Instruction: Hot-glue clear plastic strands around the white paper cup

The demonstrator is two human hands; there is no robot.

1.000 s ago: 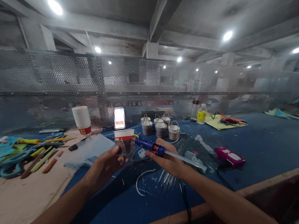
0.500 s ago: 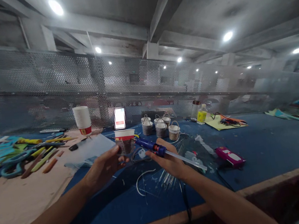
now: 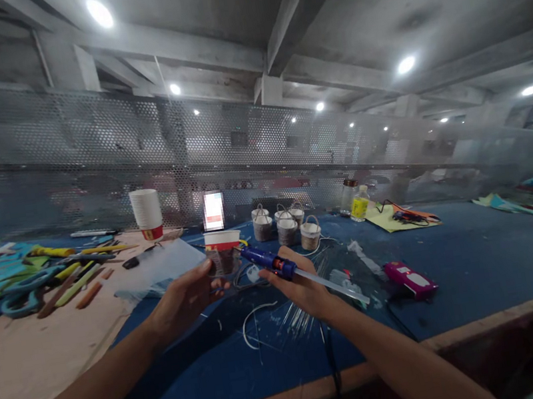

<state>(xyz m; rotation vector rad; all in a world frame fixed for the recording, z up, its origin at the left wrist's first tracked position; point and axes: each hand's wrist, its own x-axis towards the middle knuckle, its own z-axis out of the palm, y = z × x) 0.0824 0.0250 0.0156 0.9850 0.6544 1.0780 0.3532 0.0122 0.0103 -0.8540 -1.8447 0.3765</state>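
Note:
My left hand (image 3: 188, 298) is closed around the lower left side of a paper cup (image 3: 222, 241). The cup has a white and red rim, and a brown wrap covers its lower part. In my right hand (image 3: 301, 288) is a blue glue gun (image 3: 269, 261), with a long clear glue stick (image 3: 333, 285) poking out of its back end. The gun's nozzle points left and meets the cup's right side just under the red band; whether it touches cannot be made out. Behind the gun stand several small wrapped cups with loop handles (image 3: 287, 228).
A stack of paper cups (image 3: 146, 213) stands at the back left, near scissors (image 3: 25, 291) and several clay-coloured sticks. Loose glue sticks (image 3: 299, 316) lie under my right hand. A magenta device (image 3: 409, 279) and a yellow-labelled bottle (image 3: 359, 203) are to the right.

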